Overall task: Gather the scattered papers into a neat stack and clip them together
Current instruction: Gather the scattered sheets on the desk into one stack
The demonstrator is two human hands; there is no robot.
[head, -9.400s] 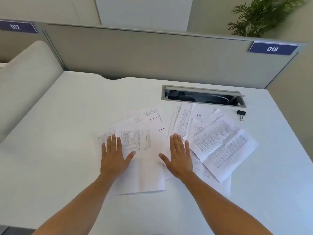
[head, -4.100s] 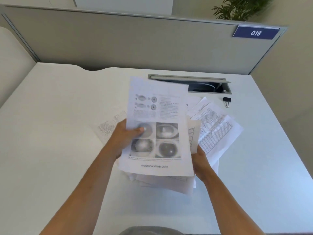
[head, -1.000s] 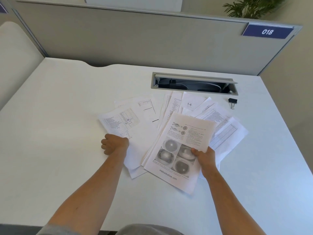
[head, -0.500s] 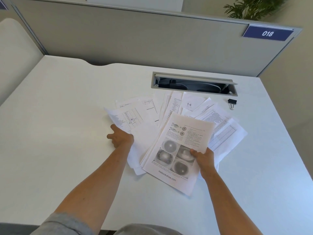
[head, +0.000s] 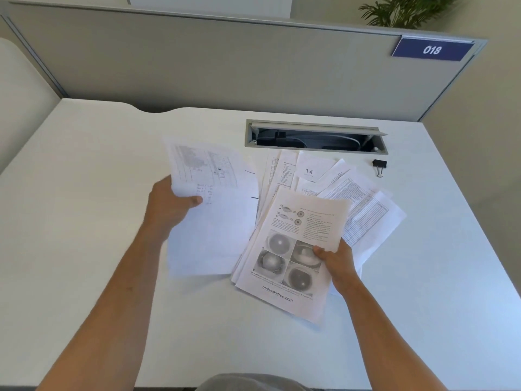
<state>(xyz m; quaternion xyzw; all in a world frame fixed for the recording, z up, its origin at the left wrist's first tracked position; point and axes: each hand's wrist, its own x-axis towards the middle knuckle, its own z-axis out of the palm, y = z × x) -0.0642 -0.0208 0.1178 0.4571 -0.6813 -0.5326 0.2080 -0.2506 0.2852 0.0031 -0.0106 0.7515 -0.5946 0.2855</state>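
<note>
My left hand (head: 169,206) grips a few printed sheets (head: 208,198) by their left edge and holds them lifted above the desk, blurred with motion. My right hand (head: 335,262) pinches a small bundle topped by the eye-picture page (head: 290,249), thumb on top, its lower edge near the desk. More loose papers (head: 363,210) lie fanned out behind and to the right of that bundle, one marked 14 (head: 310,169). A black binder clip (head: 379,165) lies apart on the desk at the far right, beyond the papers.
The white desk (head: 84,221) ends at a grey partition (head: 225,66) with an 018 sign (head: 432,49). An open cable tray slot (head: 315,136) sits just behind the papers. A plant (head: 403,9) stands past the partition.
My left hand has picked up the table-printed sheets from the left of the pile and raised them off the desk. My right hand still holds the eye-picture bundle in about the same place.
</note>
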